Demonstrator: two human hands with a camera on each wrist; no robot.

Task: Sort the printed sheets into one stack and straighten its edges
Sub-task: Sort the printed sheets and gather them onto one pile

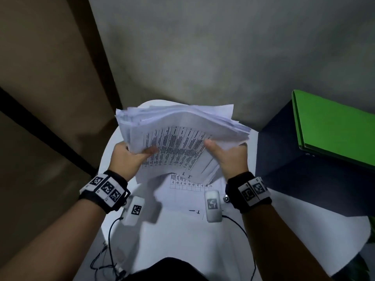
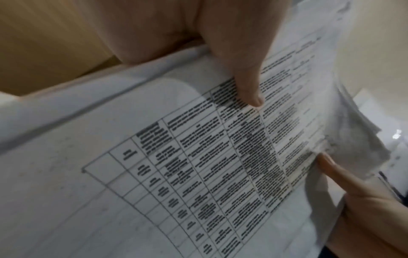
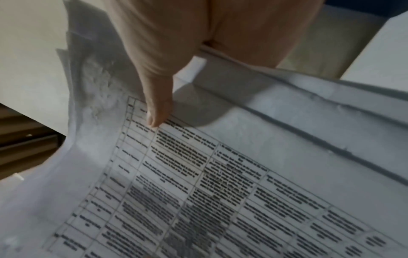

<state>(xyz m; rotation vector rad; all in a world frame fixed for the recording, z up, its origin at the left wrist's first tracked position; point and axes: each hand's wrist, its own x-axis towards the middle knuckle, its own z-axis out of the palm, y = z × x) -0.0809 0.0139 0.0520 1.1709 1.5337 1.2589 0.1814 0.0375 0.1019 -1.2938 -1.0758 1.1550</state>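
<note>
While both hands have the bundle up in the air, this looks like the squaring-up step, not the gathering one. The left hand [image 1: 129,157] grips the near left edge of the stack of printed sheets [image 1: 182,134], thumb on top of the table print, and the right hand [image 1: 227,155] grips the right edge the same way, so both are clamped on the paper with the stack spanning the gap between them. The stack is held just above the white round table [image 1: 172,240], tilted, and its far edges are still fanned and ragged.

One more printed sheet [image 1: 182,197] lies flat on the table right under the stack, so I'd guess that one has to join the pile. Next move probably calls for loosening the grip a bit and tapping an edge down on the table so the sheets slide flush.

Containers: to the right of the table there's a dark box [image 1: 304,169] with a green folder [image 1: 334,128] on top. Can't tell what's inside either.
</note>
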